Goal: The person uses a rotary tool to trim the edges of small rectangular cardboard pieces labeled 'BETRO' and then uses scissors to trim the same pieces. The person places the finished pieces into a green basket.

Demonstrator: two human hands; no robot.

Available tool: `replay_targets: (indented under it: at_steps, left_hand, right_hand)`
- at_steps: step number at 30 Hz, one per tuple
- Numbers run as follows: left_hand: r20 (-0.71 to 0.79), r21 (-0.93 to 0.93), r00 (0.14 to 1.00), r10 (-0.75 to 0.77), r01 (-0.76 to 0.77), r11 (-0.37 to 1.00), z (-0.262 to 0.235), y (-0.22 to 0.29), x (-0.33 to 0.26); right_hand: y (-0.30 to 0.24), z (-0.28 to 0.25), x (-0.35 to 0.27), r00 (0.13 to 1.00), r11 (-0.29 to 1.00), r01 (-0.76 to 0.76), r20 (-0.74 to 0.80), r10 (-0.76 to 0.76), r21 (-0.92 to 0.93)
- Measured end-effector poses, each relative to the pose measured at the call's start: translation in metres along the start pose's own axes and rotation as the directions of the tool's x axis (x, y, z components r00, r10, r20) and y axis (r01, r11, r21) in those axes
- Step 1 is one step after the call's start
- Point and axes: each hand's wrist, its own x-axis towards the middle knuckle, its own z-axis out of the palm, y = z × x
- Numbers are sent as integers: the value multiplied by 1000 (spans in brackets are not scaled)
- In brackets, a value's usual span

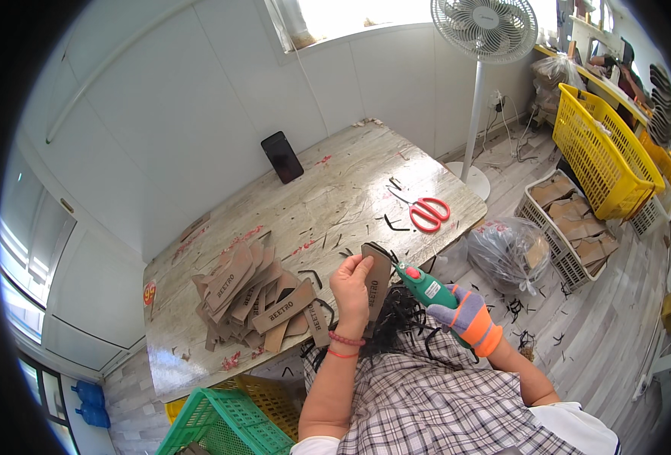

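My bare left hand (351,292), with red bracelets at the wrist, pinches a flat brown printed piece (377,284) with a dark edge, held upright over my lap. My right hand (470,322), in an orange and purple glove, is wrapped round a green handheld electric cutter (426,288) with a red button. The cutter's tip is at the dark edge of the piece; whether it touches cannot be made out. Black trimmings (400,318) lie heaped on my checked apron (419,387). Left of my left hand, a pile of similar brown pieces (237,288) covers part of the table.
Red-handled scissors (430,214) and a phone (282,158) are on the worn table (335,182). A green basket (218,421) stands at lower left. To the right are a stand fan (474,114), a plastic bag (510,254), a crate of brown pieces (570,227) and a yellow basket (605,148).
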Motion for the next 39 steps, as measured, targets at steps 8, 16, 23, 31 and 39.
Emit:
replay_targets:
  at_steps: [8, 16, 23, 31, 39]
  left_hand:
    - [79, 188, 994, 76, -90, 978, -10, -1, 7]
    - [234, 241, 972, 19, -77, 967, -14, -1, 5]
    - [332, 346, 943, -21, -101, 933, -13, 10, 4]
    - [484, 532, 872, -75, -225, 816, -19, 31, 15]
    - [-124, 347, 912, 390, -328, 878, -29, 38, 52]
  right_hand:
    - [-4, -1, -1, 998, 999, -36, 42, 35, 11]
    - [-8, -2, 0, 999, 1000, 6, 48, -7, 28]
    - [-14, -8, 1, 998, 999, -4, 60, 7, -43]
    - [-18, -8, 1, 997, 999, -13, 77, 15, -30]
    - [-7, -7, 2, 998, 984, -21, -48, 30, 179]
